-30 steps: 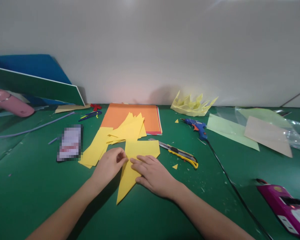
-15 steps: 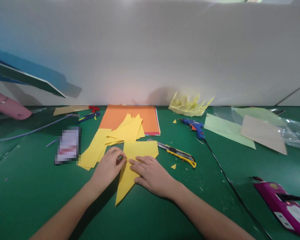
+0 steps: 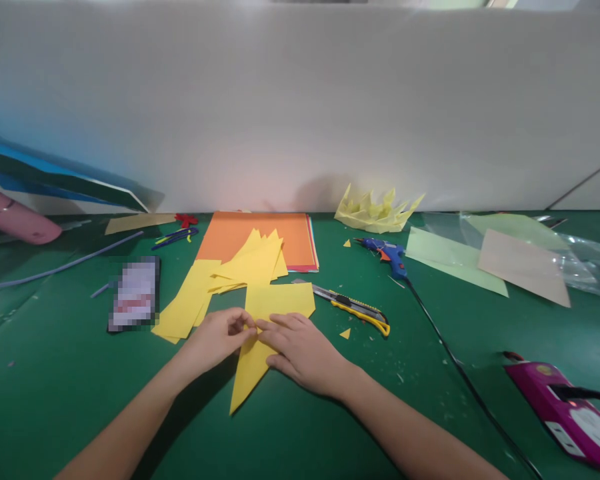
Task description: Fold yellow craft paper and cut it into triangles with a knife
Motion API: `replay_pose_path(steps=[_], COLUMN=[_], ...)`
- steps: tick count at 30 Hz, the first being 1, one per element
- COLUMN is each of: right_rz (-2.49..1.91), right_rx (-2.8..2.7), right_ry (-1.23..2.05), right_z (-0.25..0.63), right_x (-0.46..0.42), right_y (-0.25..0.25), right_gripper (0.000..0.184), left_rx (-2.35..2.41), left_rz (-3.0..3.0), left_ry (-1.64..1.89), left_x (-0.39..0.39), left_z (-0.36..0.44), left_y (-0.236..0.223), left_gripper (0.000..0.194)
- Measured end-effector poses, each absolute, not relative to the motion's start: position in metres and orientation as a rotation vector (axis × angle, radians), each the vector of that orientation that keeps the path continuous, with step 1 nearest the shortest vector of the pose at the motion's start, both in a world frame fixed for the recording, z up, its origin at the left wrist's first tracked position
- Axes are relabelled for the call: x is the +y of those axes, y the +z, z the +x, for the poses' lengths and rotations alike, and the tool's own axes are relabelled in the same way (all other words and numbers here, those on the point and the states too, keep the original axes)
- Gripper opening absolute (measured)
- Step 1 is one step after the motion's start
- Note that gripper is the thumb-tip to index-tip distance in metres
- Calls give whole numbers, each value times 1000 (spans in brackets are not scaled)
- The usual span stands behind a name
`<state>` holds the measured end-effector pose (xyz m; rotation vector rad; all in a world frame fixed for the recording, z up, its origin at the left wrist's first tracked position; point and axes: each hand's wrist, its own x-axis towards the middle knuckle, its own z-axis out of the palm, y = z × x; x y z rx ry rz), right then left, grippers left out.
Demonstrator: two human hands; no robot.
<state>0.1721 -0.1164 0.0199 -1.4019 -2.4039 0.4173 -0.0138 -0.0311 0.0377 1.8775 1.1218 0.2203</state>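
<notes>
A folded yellow paper [image 3: 283,299] lies on the green table before me, its pointed end toward me. My left hand [image 3: 224,340] pinches at its left edge with thumb and forefinger. Resting flat across the paper's middle, my right hand [image 3: 305,350] has its fingers stretched out, their tips close to the pinching left fingers. Just beyond the paper are overlapping yellow pointed pieces [image 3: 255,261], with yellow strips [image 3: 187,297] to the left. A yellow-handled utility knife [image 3: 357,308], blade extended, lies right of the paper, its tip near the paper's far edge.
At the back are orange sheets [image 3: 260,223] and a pale yellow spiky paper crown [image 3: 375,215]. To the right are a blue glue gun [image 3: 393,257], its black cord, green paper [image 3: 455,263] and a magenta power strip [image 3: 555,407]. A phone [image 3: 134,293] and pink bottle [image 3: 23,217] lie left.
My left hand has lowered slightly and turned, its fingertips still at the paper's edge near the right fingers. My right hand stays flat on the paper. The view has shifted slightly.
</notes>
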Motion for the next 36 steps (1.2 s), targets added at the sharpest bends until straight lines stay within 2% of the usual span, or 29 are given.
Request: replay_pose_path(steps=[7, 11, 17, 25, 27, 31, 36], right_rz=[-1412, -1403, -1354, -1355, -1351, -1322, -1179], right_rx=[-2404, -2390, -2391, -2387, -2389, -2355, -2007], right_ry=[476, 477, 465, 438, 428, 327, -107], right_z=[172, 173, 176, 176, 175, 176, 176], right_x=[-117, -118, -117, -117, -117, -118, -126], right_y=[23, 22, 16, 15, 16, 15, 14], right_gripper=[36, 40, 55, 55, 52, 32, 26], left_rx=[1018, 1004, 1030, 943, 948, 969, 837], left_rz=[1788, 1751, 1677, 1692, 1690, 1654, 1650], left_ry=[26, 15, 35, 104, 108, 121, 364], left_x=[-30, -31, -33, -36, -35, -34, -37], left_z=[-19, -17, -13, -13, -13, -13, -12], left_y=[36, 38, 44, 44, 43, 47, 58], left_gripper=[24, 23, 29, 25, 25, 25, 23])
